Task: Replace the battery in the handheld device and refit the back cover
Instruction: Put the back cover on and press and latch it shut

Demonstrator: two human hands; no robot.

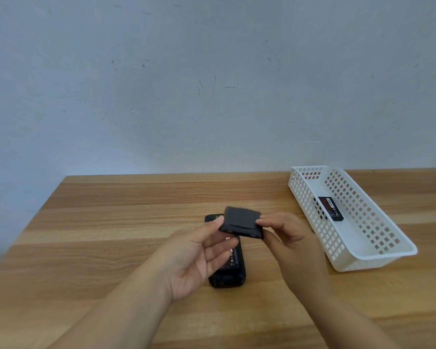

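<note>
A black handheld device (227, 279) lies face down on the wooden table (111, 222), its length running away from me. Its white label text shows between my fingers. Above it I hold a flat black back cover (242, 221), slightly blurred, tilted over the device. My left hand (199, 253) pinches the cover's left edge with thumb and fingers. My right hand (285, 238) pinches its right edge. A black battery (328, 209) with a coloured label lies inside the white basket (378, 255) to the right. My hands hide the middle of the device.
The white perforated plastic basket sits at the right side of the table, angled away from me. A pale scuffed wall (212, 84) stands right behind the table's far edge. Bare wood stretches to the left of the device.
</note>
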